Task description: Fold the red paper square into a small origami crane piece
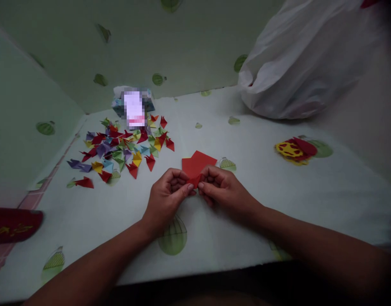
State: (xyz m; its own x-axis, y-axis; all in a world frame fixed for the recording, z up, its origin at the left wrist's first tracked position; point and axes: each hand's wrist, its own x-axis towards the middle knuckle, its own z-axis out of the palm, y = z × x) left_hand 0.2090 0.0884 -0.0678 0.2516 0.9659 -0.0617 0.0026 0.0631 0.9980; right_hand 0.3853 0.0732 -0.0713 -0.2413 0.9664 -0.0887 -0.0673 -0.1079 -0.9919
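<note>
Both my hands meet at the middle of the pale cloth (pixel 246 221). My left hand (pixel 167 191) and my right hand (pixel 221 187) pinch a small folded piece of red paper (pixel 194 180) between thumbs and fingers. Just behind it lie flat red paper squares (pixel 198 163), partly hidden by my fingers. A heap of several folded paper pieces (pixel 125 146) in red, purple, yellow, green and blue lies to the far left.
A small packet (pixel 133 106) stands behind the heap, by the wall. A white plastic bag (pixel 303 63) fills the far right. A red and yellow patterned paper (pixel 295 149) lies at right. A dark red object (pixel 13 223) pokes in at the left edge.
</note>
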